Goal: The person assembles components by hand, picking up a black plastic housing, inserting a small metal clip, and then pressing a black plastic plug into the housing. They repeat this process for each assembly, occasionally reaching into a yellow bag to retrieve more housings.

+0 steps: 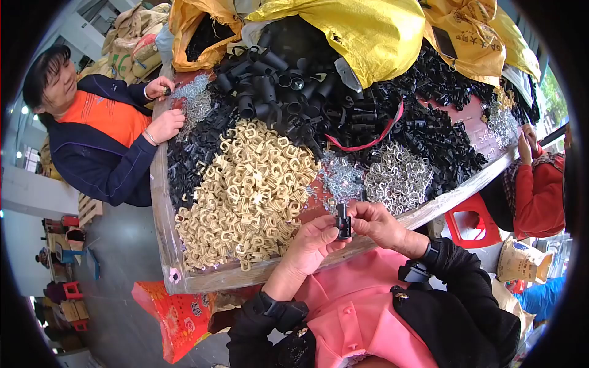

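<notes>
Between my two hands, at the table's near edge, is a small black plastic part with a narrow upper end and a slotted body. The thumb and fingers of my left hand pinch its lower left side. From the right, my right hand has its fingertips closed on the same part. Just beyond my hands lies a pile of small silver metal pieces. Cream-coloured loop-shaped pieces are heaped to the left, and silver bent metal clips to the right.
Black tubular parts cover the table's far side, below a yellow sack. A pale wooden rim edges the table. One co-worker handles small parts at the left; another sits at the right beside a red stool.
</notes>
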A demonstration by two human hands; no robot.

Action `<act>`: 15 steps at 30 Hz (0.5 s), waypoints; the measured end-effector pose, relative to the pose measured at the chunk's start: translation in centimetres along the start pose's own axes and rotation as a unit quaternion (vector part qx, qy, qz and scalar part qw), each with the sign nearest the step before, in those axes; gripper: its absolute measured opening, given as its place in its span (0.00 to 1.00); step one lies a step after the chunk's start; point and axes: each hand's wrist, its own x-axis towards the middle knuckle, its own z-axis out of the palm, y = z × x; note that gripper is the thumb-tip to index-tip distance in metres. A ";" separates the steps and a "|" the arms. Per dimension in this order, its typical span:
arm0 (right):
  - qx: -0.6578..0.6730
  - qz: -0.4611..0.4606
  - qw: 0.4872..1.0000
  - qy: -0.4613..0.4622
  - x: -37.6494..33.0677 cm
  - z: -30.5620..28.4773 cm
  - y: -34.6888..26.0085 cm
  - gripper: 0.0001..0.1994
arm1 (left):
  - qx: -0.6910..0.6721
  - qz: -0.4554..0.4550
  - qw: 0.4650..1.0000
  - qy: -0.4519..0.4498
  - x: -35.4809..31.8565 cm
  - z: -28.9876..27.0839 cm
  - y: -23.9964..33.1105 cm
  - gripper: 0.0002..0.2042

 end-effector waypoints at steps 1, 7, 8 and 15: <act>-0.012 -0.012 1.000 -0.002 0.0 -0.1 0.2 0.06 | -0.009 -0.004 1.000 0.006 0.0 0.0 0.0 0.18; -0.147 -0.114 0.983 0.005 0.1 0.1 0.0 0.05 | -0.069 -0.032 0.997 0.009 -0.1 0.1 0.2 0.15; -0.146 -0.114 0.983 0.004 0.1 0.2 -0.2 0.05 | -0.070 -0.032 0.997 0.010 -0.2 0.0 0.1 0.15; -0.540 -0.377 0.752 0.032 0.6 0.2 -1.7 0.08 | -0.124 -0.033 0.992 0.015 0.1 -0.9 -0.8 0.16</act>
